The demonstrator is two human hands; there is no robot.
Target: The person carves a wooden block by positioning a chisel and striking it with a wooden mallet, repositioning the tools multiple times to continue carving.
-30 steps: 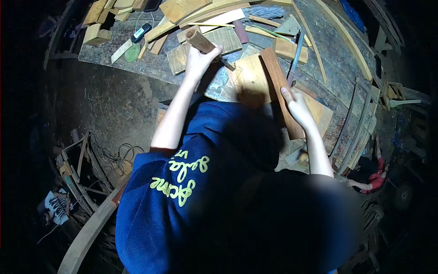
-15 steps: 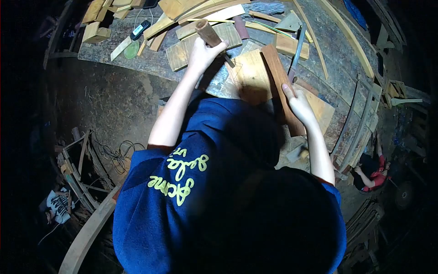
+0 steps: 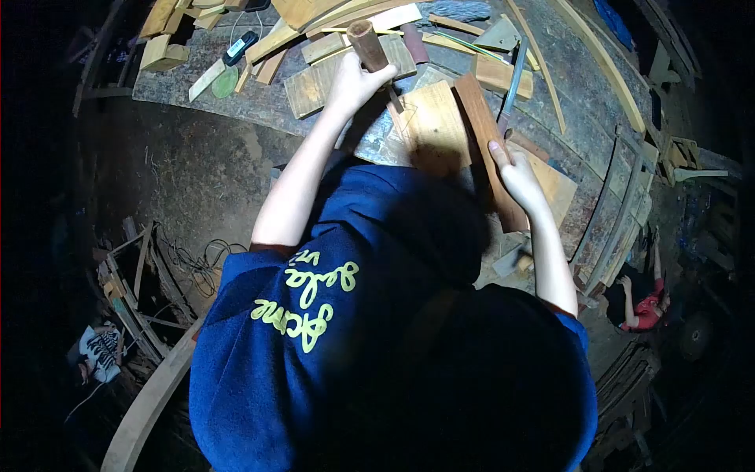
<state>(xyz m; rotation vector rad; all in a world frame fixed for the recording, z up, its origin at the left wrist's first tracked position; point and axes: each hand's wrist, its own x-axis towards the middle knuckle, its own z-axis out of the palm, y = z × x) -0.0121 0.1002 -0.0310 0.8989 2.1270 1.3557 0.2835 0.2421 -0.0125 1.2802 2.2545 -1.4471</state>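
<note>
My left hand (image 3: 358, 84) is wrapped round the thick wooden handle of a chisel (image 3: 370, 46). Its narrow blade points down at a light wooden board (image 3: 436, 126), near pencil lines by the board's left edge. My right hand (image 3: 519, 179) grips a long reddish-brown wooden block (image 3: 482, 126), thumb on its upper face. That block is tilted over the right side of the light board, apart from the chisel. A thicker wood piece (image 3: 307, 90) lies beside my left hand. Just past the block rests a tool with a blue-grey metal bar (image 3: 515, 77).
The worn workbench (image 3: 263, 102) carries several offcuts, long curved strips (image 3: 602, 67), a dark phone-like device (image 3: 240, 49) and a round green disc (image 3: 226, 82). A person in red (image 3: 649, 311) is at the right. Cables (image 3: 206, 263) lie on the floor at left.
The chisel handle has shifted slightly right and upright, with my left hand moving along. The brown block has moved a little right. The person in red has changed arm position.
</note>
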